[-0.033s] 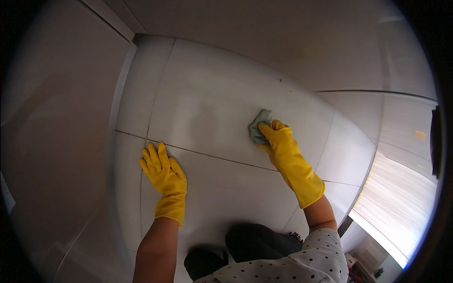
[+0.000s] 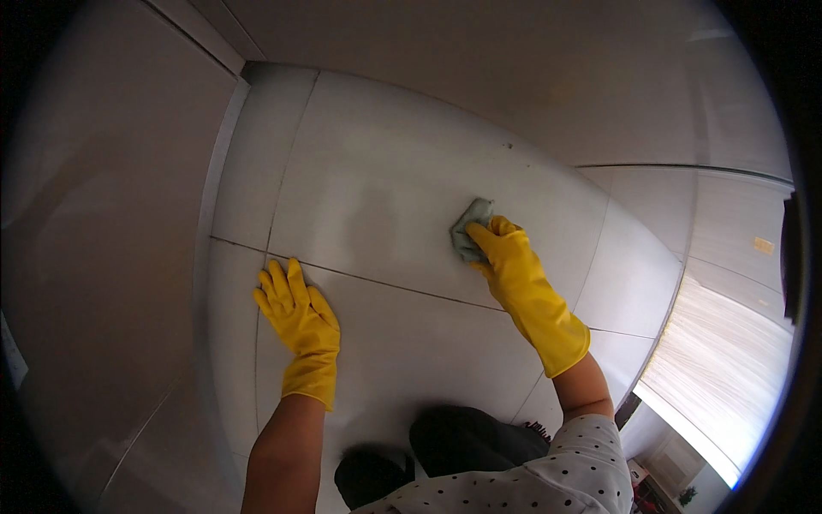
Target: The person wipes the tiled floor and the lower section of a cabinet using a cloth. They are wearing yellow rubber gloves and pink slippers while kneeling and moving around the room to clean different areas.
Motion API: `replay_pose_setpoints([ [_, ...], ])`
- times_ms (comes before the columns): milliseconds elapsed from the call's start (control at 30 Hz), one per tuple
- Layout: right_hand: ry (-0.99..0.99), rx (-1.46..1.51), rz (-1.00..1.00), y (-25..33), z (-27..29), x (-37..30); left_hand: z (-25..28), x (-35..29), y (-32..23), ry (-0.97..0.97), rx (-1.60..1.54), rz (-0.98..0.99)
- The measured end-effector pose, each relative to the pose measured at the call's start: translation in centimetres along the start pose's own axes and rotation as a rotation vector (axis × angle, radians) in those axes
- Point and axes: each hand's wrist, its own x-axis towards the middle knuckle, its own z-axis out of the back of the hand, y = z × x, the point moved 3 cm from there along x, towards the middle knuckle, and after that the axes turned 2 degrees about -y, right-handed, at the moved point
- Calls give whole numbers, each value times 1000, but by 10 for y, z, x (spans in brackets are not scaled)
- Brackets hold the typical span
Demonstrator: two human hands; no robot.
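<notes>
Cloth point(image 2: 463, 236), grey-green, lies bunched on the pale floor point(image 2: 385, 334), beyond the crosswise grout line point(image 2: 394, 281) and to the right of centre. Right hand point(image 2: 507, 257), in a yellow glove, is clamped on the cloth's near right side, thumb and curled fingers gathering it. Left hand point(image 2: 300, 313), gloved likewise, holds nothing; it rests palm down with fingers slightly apart, the tips close to the same line.

Handling, judged by eye: cloth looks light, soft and limp, so it should fold under the fingers and take no harm from a firm squeeze. Whether it is wet cannot be told; if so, it would weigh a little more and slide more readily on smooth tile. Best hold: a full bunch from above, several folds thick, since a single edge would probably trail or slip. Rubber glove should give fair grip.

Hard to make out: the part of the cloth under the right hand, its underside, its full spread and any hem. Right fingertips are partly covered by folds. Pressure of either hand cannot be read. Dark specks point(image 2: 508, 146) near the far panel point(image 2: 582, 77) are too small to identify. Outer rim falls into black.
</notes>
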Motion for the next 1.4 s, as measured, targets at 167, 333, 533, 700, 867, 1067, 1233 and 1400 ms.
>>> replay_pose_setpoints([
  [167,-12,-365,223,29,8,3,7,1,-2,12,29,8],
  [333,-79,-144,198,-9,-6,21,4,1,-6,-2,16,-6],
  [533,-5,1085,-130,89,-67,79,2,-1,1,-56,25,-33],
  [700,-56,1903,-268,232,-124,155,3,-1,3,-17,17,-24],
  [867,-3,1540,-250,258,-145,231,-1,0,-3,-9,-42,-51],
  [1067,65,1765,-297,237,-142,208,1,0,2,-3,-24,-16],
  [1233,52,2040,-257,300,-140,222,-14,-4,11,-41,23,-66],
  [1400,280,1968,-523,250,-180,241,-3,-2,7,-39,-20,-32],
])
